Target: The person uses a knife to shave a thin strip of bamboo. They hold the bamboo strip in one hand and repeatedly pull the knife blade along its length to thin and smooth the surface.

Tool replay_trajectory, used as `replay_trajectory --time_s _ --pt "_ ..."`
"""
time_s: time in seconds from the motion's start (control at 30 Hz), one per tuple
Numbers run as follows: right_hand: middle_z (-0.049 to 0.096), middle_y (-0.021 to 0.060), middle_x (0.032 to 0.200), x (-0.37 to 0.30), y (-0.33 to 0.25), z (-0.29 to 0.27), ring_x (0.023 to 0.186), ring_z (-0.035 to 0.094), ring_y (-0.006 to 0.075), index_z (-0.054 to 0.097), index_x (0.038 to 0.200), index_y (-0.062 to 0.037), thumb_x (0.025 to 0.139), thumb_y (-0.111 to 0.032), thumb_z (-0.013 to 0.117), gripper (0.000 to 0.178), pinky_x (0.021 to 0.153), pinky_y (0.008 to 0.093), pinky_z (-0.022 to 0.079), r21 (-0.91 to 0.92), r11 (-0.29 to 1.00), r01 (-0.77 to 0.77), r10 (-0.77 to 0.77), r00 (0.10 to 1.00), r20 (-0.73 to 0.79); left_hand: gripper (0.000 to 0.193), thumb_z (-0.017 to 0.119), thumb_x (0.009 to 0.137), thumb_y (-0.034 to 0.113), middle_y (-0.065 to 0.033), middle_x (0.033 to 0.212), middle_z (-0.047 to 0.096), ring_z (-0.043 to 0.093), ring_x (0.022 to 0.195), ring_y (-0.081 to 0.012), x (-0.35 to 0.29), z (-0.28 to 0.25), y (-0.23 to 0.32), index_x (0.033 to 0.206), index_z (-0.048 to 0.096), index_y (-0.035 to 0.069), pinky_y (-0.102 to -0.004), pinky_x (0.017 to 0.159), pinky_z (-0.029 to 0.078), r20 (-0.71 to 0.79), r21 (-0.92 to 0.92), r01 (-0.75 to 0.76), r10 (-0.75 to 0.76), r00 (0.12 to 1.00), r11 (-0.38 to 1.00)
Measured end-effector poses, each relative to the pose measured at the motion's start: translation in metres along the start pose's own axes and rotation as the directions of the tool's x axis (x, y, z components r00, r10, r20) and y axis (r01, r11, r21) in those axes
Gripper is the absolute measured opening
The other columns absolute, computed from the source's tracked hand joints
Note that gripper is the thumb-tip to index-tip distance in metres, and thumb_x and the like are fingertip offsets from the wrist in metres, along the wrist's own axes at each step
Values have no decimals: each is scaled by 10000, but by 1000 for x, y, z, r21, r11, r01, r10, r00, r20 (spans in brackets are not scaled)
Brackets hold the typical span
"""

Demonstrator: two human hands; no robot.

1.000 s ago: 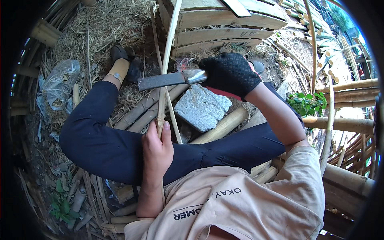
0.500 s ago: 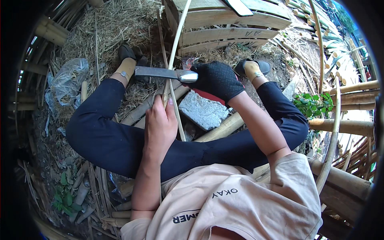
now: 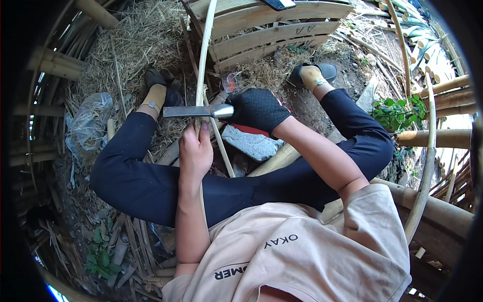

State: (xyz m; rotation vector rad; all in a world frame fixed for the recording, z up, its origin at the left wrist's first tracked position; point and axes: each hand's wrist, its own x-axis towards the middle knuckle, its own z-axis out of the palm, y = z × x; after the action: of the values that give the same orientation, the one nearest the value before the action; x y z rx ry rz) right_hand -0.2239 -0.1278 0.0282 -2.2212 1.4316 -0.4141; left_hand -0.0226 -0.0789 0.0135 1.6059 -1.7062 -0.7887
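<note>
My bare left hand is closed around a long, pale bamboo strip, thumb pointing away from me. The strip runs from far beyond my feet back under my left forearm. My right hand, in a black textured glove, grips a knife by its end; the handle is mostly hidden in the glove. Its broad steel blade lies crosswise over the strip, just beyond my left thumb. Just above the blade, the strip's surface looks rough. A second thin strip slants behind the first one.
A rough grey stone block lies between my legs, beside a red object. Ahead stands a slatted wooden crate with a phone on it. Bamboo poles line the right; a clear plastic bag lies left.
The knife has moved along the strip toward me, closer to my left thumb. The whole view has shifted slightly. Both hands keep their grip.
</note>
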Motion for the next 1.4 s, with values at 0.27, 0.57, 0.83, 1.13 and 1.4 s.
replay_trajectory --time_s 0.27,0.57,0.83,1.13,1.4 --pt "714 166 818 -4 -3 3 788 712 356 762 883 -133 825 -401 687 285 710 459 566 -15 1000 -21 21 1000 2 245 503 1013 160 -319 900 670 645 889 -504 -7 7 37 1115 589 -46 -565 743 487 -46 191 108 -101 994 976" --pt "725 172 832 12 -4 -3 785 722 354 777 864 -141 764 -275 655 207 755 445 585 -124 987 -106 109 994 12 225 512 1000 143 -328 839 657 644 839 -511 -9 9 23 1110 586 -39 -580 710 488 -64 235 60 -46 997 970" --pt "726 181 835 34 18 -22 817 725 357 773 861 -118 749 -255 668 206 759 452 585 -275 958 -76 72 997 -25 223 511 1022 165 -313 783 647 644 803 -503 -12 8 25 1030 571 -49 -562 668 486 -38 238 44 -36 999 970" --pt "732 172 860 50 34 -30 834 722 362 779 899 -133 751 -280 664 238 774 453 582 -340 939 -49 49 999 -10 259 503 1034 185 -290 720 622 614 729 -513 -10 9 21 941 550 -52 -574 645 436 -64 203 -17 31 997 979" --pt "734 174 902 69 66 -31 853 718 368 779 951 -155 769 -294 663 256 800 452 581 -341 934 -106 73 991 -109 254 510 1032 176 -293 727 619 611 737 -507 -6 6 19 932 551 -54 -562 640 441 -46 183 27 -19 999 983"
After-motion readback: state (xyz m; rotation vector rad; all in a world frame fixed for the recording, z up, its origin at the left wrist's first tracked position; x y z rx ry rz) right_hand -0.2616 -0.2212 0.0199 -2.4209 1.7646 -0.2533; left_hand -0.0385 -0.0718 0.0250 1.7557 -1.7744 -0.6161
